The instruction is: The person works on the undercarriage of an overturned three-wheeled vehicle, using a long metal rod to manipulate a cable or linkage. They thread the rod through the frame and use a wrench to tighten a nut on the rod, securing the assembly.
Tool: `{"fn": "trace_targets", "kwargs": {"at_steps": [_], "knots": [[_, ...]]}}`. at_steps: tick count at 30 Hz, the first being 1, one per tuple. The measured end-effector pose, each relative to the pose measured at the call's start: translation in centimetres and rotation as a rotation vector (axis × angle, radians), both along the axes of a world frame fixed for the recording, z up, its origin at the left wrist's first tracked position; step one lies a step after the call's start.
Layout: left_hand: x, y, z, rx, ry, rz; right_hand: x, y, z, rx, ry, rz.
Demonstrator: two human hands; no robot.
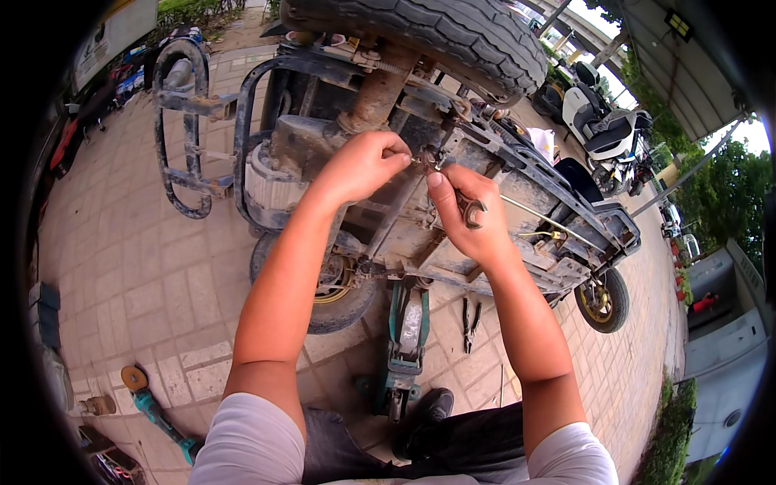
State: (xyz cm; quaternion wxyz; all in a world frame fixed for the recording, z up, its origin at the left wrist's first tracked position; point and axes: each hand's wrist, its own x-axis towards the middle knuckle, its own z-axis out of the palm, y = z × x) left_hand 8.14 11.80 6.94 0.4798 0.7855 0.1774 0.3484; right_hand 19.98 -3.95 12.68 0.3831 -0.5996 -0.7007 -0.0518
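The rusty underside of a tipped vehicle [388,238] fills the middle, with a large tyre [461,44] above it. My right hand [473,210] is closed on a wrench [473,212], whose open-ended jaw shows beside the knuckles; its far part reaches a small dirty fitting [428,158] on the frame. My left hand [364,166] has its fingers curled in a pinch just left of that fitting, at a thin piece too small to name. Below my hands a green floor jack [404,339] sits under the frame.
Pliers [471,323] lie on the paving right of the jack, and an angle grinder [158,412] at lower left. A lower wheel [339,307] and a front wheel [602,299] flank the frame. A metal tube bracket [194,153] juts left. Parked scooters [598,129] stand at upper right.
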Motion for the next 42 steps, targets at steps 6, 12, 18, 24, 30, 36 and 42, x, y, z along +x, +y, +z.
{"fn": "trace_targets", "kwargs": {"at_steps": [6,12,18,24,30,36,42], "knots": [[0.0,0.1,0.1,0.013,-0.014,-0.016,-1.4,0.7,-5.6,0.187,-0.293,-0.087],[-0.3,0.1,0.1,-0.031,0.008,-0.012,-2.3,0.4,-11.2,0.197,-0.439,-0.022],[0.0,0.0,0.1,-0.024,0.015,-0.02,-1.2,-1.5,-5.0,0.281,0.081,0.031],[0.5,-0.5,0.3,-0.003,0.042,-0.011,1.0,1.2,0.7,0.062,0.653,-0.05],[0.3,-0.4,0.3,-0.002,0.013,-0.024,2.3,2.8,1.0,0.017,0.591,-0.104],[0.4,0.0,0.0,-0.073,-0.017,-0.026,2.2,4.4,2.8,-0.102,0.549,-0.201],[0.3,-0.1,0.0,-0.023,-0.016,-0.006,2.4,5.1,3.3,-0.147,0.514,-0.206]]}}
